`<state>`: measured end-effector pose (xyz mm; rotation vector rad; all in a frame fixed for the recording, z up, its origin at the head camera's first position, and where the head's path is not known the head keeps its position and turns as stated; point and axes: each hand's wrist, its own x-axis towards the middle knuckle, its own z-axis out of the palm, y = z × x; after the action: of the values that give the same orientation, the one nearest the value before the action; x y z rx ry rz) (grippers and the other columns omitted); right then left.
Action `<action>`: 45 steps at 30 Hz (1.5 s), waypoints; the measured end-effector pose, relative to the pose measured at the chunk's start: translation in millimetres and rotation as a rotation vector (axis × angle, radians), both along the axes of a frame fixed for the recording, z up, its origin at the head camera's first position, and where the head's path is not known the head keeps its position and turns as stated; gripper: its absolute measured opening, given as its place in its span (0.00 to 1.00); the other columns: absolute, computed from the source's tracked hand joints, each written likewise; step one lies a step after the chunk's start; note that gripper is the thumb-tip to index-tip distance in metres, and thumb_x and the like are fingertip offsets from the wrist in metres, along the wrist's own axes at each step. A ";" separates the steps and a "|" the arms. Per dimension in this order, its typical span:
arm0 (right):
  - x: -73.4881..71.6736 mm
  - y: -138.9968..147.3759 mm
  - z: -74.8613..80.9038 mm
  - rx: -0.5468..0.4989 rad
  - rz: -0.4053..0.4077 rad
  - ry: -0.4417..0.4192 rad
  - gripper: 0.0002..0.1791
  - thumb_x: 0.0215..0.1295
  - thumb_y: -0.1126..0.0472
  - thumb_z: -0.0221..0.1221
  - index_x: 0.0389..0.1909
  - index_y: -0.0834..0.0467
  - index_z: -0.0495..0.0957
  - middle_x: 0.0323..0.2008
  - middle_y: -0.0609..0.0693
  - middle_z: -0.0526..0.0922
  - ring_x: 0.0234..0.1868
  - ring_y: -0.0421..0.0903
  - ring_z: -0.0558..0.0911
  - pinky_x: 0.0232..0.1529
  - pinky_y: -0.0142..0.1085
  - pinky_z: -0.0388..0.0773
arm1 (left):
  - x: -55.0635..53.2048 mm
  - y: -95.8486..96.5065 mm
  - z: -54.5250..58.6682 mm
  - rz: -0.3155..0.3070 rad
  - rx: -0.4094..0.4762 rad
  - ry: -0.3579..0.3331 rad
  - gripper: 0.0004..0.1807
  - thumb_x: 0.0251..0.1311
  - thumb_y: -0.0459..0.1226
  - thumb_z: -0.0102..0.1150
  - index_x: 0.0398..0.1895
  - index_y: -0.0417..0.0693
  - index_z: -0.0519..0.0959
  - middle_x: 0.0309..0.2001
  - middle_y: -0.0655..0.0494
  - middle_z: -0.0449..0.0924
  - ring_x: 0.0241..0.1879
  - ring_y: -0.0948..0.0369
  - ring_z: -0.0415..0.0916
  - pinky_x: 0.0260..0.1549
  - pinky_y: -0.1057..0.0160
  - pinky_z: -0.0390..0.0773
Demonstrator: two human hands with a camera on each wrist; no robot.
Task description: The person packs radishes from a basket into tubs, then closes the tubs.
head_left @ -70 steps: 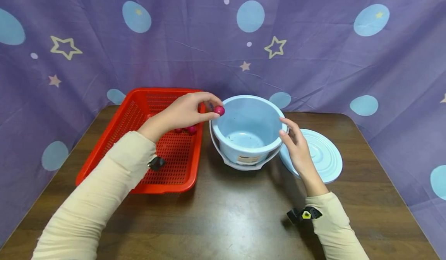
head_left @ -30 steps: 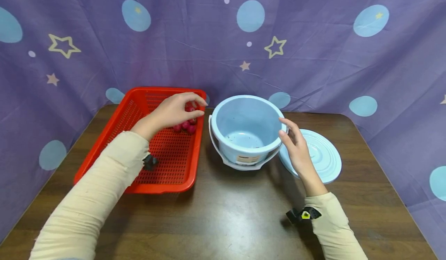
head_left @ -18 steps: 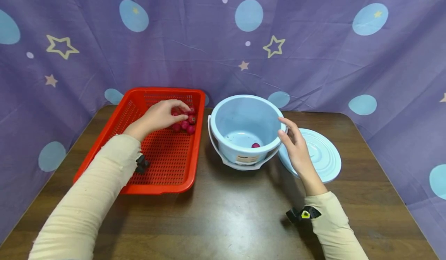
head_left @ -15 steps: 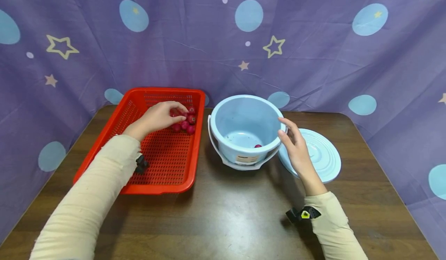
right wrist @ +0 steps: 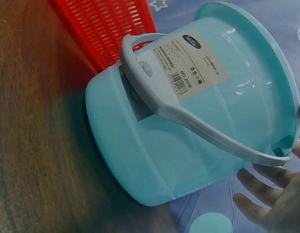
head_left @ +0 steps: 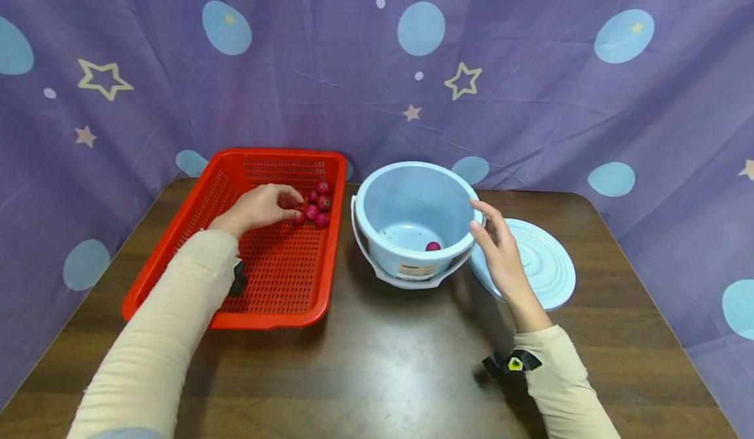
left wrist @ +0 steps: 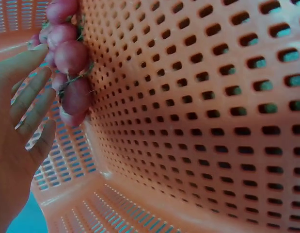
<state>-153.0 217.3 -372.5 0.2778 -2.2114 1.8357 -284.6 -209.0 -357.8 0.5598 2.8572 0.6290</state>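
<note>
Several small round dark-pink radishes [head_left: 311, 211] with bits of stem lie in the right part of the red perforated basket [head_left: 283, 275]. My left hand [head_left: 257, 208] reaches over them from the left, with its fingertips close to the nearest ones. In the left wrist view a gap shows between that hand's thumb and fingers, and the radishes [left wrist: 72, 57] are just beyond. One radish [head_left: 432, 246] lies on the floor of the light blue bucket [head_left: 377, 246]. My right hand [head_left: 501, 249] touches the bucket's right rim; in the right wrist view its other fingers are spread outside the wall.
The bucket's handle [head_left: 406, 283] hangs down at its front. Flat on the table, a light blue lid [head_left: 544, 269] lies right of the bucket, partly behind the right hand. A purple patterned cloth [head_left: 330, 66] hangs behind the wooden table [head_left: 389, 367].
A radish held by my left hand at the bucket now lies inside it. The left hand has moved left and down, back over the basket. The right hand stays at the rim.
</note>
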 end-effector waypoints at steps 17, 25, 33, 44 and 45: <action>-2.6 1.1 -2.6 0.011 -0.002 0.020 0.24 0.77 0.61 0.50 0.70 0.62 0.65 0.67 0.56 0.69 0.62 0.41 0.70 0.60 0.29 0.65 | -8.2 1.0 -16.8 -0.023 -0.131 0.067 0.16 0.56 0.40 0.70 0.48 0.51 0.83 0.45 0.53 0.83 0.43 0.54 0.77 0.43 0.44 0.72; -2.2 0.1 -2.1 -0.003 0.000 0.023 0.23 0.76 0.63 0.49 0.69 0.62 0.65 0.67 0.58 0.68 0.63 0.43 0.70 0.61 0.31 0.64 | -5.7 1.0 -10.4 -0.031 -0.099 0.056 0.15 0.56 0.40 0.71 0.48 0.51 0.83 0.46 0.53 0.83 0.42 0.55 0.77 0.43 0.47 0.73; -1.8 0.8 -1.4 0.001 0.002 0.023 0.23 0.76 0.64 0.49 0.70 0.61 0.65 0.68 0.56 0.68 0.64 0.43 0.69 0.62 0.31 0.63 | 1.1 5.0 7.8 -0.079 -0.072 0.069 0.15 0.56 0.42 0.72 0.47 0.51 0.83 0.43 0.54 0.83 0.38 0.56 0.77 0.39 0.49 0.73; -0.7 1.7 -0.3 0.014 -0.001 0.012 0.23 0.76 0.63 0.49 0.70 0.60 0.66 0.68 0.56 0.68 0.64 0.45 0.69 0.61 0.32 0.63 | 10.9 20.1 24.1 -0.109 -0.037 0.149 0.15 0.53 0.43 0.73 0.45 0.56 0.84 0.35 0.59 0.81 0.33 0.60 0.73 0.32 0.55 0.71; -0.5 1.7 -0.1 0.017 -0.003 0.011 0.23 0.76 0.62 0.49 0.70 0.60 0.66 0.68 0.55 0.67 0.64 0.45 0.69 0.62 0.32 0.63 | 11.8 21.7 25.6 -0.112 -0.032 0.152 0.15 0.53 0.43 0.74 0.45 0.56 0.84 0.35 0.58 0.81 0.32 0.60 0.73 0.31 0.56 0.71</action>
<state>-153.5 219.0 -372.6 0.2875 -2.2201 1.8100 -272.8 -187.3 -332.3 0.7875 2.9433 0.5439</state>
